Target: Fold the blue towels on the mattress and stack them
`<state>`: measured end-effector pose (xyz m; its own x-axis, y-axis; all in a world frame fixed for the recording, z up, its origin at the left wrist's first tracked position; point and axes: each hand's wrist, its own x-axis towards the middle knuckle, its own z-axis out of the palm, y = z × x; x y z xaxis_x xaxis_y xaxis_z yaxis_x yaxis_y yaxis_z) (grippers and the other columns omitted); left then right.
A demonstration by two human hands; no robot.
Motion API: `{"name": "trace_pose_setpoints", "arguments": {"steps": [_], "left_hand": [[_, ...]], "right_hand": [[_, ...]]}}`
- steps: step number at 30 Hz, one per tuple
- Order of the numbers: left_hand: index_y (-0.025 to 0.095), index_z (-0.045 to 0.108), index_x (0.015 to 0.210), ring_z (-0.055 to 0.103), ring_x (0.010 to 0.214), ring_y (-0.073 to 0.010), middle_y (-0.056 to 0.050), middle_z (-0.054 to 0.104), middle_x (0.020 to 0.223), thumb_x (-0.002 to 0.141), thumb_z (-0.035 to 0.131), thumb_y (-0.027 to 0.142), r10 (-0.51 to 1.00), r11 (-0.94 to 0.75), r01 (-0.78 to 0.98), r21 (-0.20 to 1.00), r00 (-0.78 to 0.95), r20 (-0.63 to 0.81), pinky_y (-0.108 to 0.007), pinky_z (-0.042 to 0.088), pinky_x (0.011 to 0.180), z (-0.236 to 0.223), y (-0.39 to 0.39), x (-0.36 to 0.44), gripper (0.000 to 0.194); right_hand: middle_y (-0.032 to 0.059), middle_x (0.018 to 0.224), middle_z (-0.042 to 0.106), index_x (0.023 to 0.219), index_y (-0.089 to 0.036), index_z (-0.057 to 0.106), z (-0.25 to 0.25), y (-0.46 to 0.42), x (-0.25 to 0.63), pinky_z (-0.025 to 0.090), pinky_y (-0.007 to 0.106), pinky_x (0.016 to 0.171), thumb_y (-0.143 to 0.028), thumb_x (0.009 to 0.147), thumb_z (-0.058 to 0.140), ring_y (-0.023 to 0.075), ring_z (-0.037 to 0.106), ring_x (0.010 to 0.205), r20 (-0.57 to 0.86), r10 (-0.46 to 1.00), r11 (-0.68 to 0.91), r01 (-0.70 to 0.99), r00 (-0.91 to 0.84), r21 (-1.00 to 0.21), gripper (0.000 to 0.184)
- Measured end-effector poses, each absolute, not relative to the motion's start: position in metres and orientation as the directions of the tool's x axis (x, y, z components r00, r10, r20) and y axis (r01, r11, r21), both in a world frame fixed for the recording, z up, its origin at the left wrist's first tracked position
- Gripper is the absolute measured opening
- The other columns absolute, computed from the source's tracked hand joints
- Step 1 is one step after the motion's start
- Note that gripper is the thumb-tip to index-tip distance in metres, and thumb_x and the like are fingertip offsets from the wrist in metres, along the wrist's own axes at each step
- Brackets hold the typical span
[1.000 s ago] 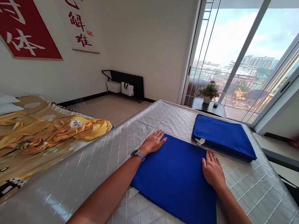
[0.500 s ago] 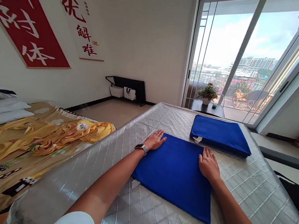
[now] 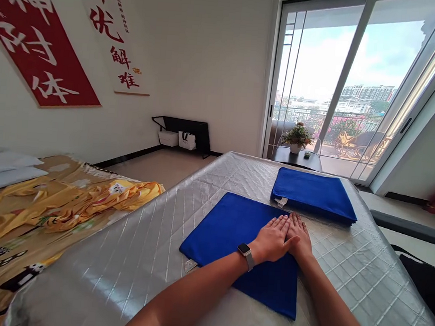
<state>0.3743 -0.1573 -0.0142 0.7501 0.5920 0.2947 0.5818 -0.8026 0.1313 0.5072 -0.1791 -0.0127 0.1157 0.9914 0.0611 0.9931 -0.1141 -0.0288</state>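
Note:
A flat blue cloth piece, perhaps a cushion cover, lies on the silver quilted surface, a white label showing at its near left corner. My left hand, with a watch on the wrist, rests flat on the cloth near its right edge, fingers stretched out. Right beside it lies my right hand, also flat, on the cloth's right edge; the left thumb overlaps it. Neither hand grips anything. Just beyond, a stack of folded blue cloth with a white tag sits on the same surface.
To the left is a bed with a patterned sheet, a crumpled yellow cloth and white pillows. A potted plant stands on a small dark table by the glass door. A dark bag is at the right.
My left hand has moved right across the blue cloth, from its left edge to beside my right hand. My right hand stays at the right edge. The view has shifted slightly.

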Motion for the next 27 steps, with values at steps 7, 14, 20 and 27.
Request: {"name": "trace_pose_setpoints", "arguments": {"steps": [7,14,20,27], "left_hand": [[0.01,0.035,0.157,0.024,0.154,-0.0228,-0.014,0.034,0.164,0.104,0.011,0.061,0.673,-0.74,0.646,0.189,0.712,0.2,-0.042,0.019,0.127,-0.018,-0.15,0.359,0.077],[0.014,0.033,0.159,0.022,0.155,-0.0237,-0.012,0.03,0.166,0.101,0.012,0.07,0.733,-0.68,0.707,0.197,0.661,0.16,-0.042,0.017,0.127,-0.013,-0.131,0.311,0.083],[0.014,0.03,0.16,0.018,0.156,-0.0245,-0.011,0.024,0.167,0.099,0.013,0.073,0.811,-0.578,0.787,0.216,0.582,0.05,-0.043,0.012,0.127,0.011,-0.103,0.226,0.086],[0.01,0.024,0.161,0.014,0.156,-0.0241,-0.012,0.017,0.169,0.1,0.014,0.073,0.854,-0.508,0.818,0.269,0.519,0.036,-0.041,0.012,0.127,0.01,-0.088,0.173,0.088]], "right_hand": [[0.0165,0.166,0.027,0.158,0.0,0.027,-0.015,-0.176,0.505,0.017,0.039,0.124,-0.032,0.103,0.022,0.0241,0.021,0.155,0.093,0.98,-0.172,0.983,0.177,-0.059,0.063],[0.0142,0.167,0.026,0.159,-0.002,0.026,-0.017,-0.172,0.504,0.016,0.04,0.124,-0.033,0.104,0.02,0.0235,0.02,0.155,0.092,0.972,-0.207,0.973,0.217,-0.102,0.063],[0.0132,0.167,0.027,0.159,-0.002,0.026,-0.018,-0.171,0.504,0.015,0.04,0.125,-0.034,0.104,0.019,0.0233,0.02,0.155,0.081,0.972,-0.212,0.972,0.22,-0.099,0.064],[0.0138,0.167,0.026,0.159,-0.002,0.027,-0.026,-0.168,0.509,0.015,0.041,0.125,-0.035,0.103,0.019,0.0233,0.019,0.155,0.1,0.972,-0.202,0.973,0.214,-0.113,0.065]]}}
